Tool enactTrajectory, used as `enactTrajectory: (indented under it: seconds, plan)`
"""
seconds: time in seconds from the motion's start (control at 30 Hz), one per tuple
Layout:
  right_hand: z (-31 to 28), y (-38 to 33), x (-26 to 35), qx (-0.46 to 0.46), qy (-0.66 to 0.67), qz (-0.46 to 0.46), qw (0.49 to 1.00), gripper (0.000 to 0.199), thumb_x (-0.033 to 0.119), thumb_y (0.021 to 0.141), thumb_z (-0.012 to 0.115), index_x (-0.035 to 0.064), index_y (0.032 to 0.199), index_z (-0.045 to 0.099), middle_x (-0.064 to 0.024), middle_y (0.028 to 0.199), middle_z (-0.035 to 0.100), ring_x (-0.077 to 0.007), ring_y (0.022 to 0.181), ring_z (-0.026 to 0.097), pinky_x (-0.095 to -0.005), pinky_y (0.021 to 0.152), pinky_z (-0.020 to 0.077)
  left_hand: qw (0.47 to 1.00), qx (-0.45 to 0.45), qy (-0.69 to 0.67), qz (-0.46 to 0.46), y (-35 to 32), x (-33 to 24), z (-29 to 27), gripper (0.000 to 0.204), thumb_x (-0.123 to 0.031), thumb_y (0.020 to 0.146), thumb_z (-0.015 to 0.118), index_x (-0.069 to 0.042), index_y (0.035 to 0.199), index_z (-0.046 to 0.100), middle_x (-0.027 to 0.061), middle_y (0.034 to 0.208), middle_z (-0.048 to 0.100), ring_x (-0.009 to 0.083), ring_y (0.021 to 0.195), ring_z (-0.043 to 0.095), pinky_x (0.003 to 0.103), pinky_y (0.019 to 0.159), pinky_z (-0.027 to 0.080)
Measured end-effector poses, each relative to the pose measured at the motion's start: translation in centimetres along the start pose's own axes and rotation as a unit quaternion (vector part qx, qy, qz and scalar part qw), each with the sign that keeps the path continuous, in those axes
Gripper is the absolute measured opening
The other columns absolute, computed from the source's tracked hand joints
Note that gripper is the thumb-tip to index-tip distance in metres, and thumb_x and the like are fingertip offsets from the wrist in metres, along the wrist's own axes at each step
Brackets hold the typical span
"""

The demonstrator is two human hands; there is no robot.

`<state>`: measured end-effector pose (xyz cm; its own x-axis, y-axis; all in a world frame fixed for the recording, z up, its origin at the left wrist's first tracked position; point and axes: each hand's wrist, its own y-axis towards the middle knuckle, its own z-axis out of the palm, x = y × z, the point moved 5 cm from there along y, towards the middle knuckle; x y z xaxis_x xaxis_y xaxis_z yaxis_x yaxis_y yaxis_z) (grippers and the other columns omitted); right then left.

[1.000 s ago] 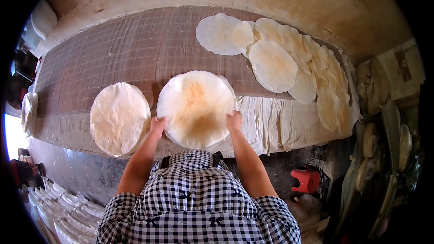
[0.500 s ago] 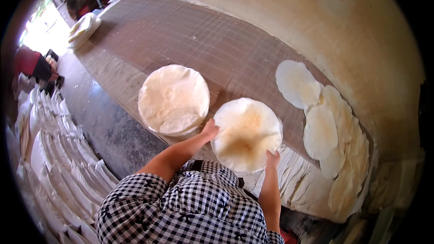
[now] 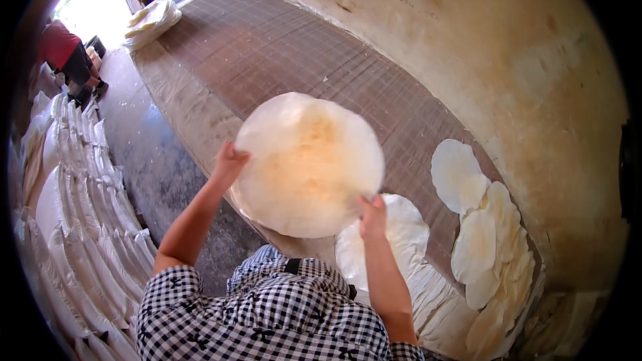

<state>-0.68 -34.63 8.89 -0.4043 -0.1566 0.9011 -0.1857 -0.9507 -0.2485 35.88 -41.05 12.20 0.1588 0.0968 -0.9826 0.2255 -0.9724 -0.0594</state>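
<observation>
My left hand [image 3: 231, 162] and my right hand [image 3: 372, 216] pinch opposite edges of a large, thin, round flatbread-like sheet [image 3: 311, 164]. It is cream white with a golden-brown middle and is held up above the table, slightly blurred. Behind it, the round stack at the table's near edge is almost wholly hidden. Beside my right hand lies another pale round sheet [image 3: 406, 234], partly covered by the held one and by my forearm. Folded or overlapping pale layers [image 3: 435, 294] spread to the right of that forearm.
Loose round sheets [image 3: 473, 246] overlap along the table's right end. A long brown table [image 3: 267, 47] runs beside a stained wall [image 3: 495, 60]. At its far left end sits a plastic-wrapped pile [image 3: 152, 23]. White filled bags [image 3: 87, 241] line the floor at left; a person [image 3: 63, 47] bends beyond them.
My hands have lifted a round sheet off the right-hand pile and carried it left, over the left stack. The view has shifted, and the person at far left shows more fully.
</observation>
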Motion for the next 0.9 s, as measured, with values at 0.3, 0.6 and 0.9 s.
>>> enactTrajectory:
  seconds: [0.3,0.6,0.9]
  plan:
    - [-1.9,6.2,-15.6,-0.100,-0.364,0.154,0.913,0.015,0.007,0.066,0.067,-0.0014,0.074,0.058,-0.0083,0.071,0.061,-0.0164,0.066,0.055,-0.0339,0.060,0.0447,0.985,-0.033,0.027,-0.167,2.1,21.9,-4.5,0.027,-0.005,0.071,0.069,-0.003,0.081,0.044,0.0024,0.072,0.053,0.0121,0.063,0.052,0.028,0.053,0.043]
    - [-2.0,5.6,-14.6,-0.065,-0.506,0.123,0.851,0.018,0.009,0.058,0.061,-0.0003,0.071,0.053,-0.0109,0.065,0.056,-0.0256,0.062,0.055,-0.0358,0.061,0.0448,0.961,-0.142,-0.043,-0.233,1.4,19.4,-4.8,0.039,-0.008,0.068,0.070,0.005,0.099,0.051,0.0094,0.078,0.058,0.0203,0.066,0.059,0.032,0.058,0.048]
    - [6.0,4.2,-5.6,-0.043,-0.688,-0.099,0.717,0.060,0.013,0.073,0.053,0.0037,0.128,0.034,-0.0208,0.139,0.022,-0.0404,0.126,0.023,-0.0459,0.100,0.0257,0.852,-0.031,0.521,-0.038,3.6,12.8,-1.9,0.030,-0.012,0.068,0.064,0.005,0.091,0.056,0.0209,0.096,0.055,0.0358,0.102,0.044,0.041,0.088,0.039]
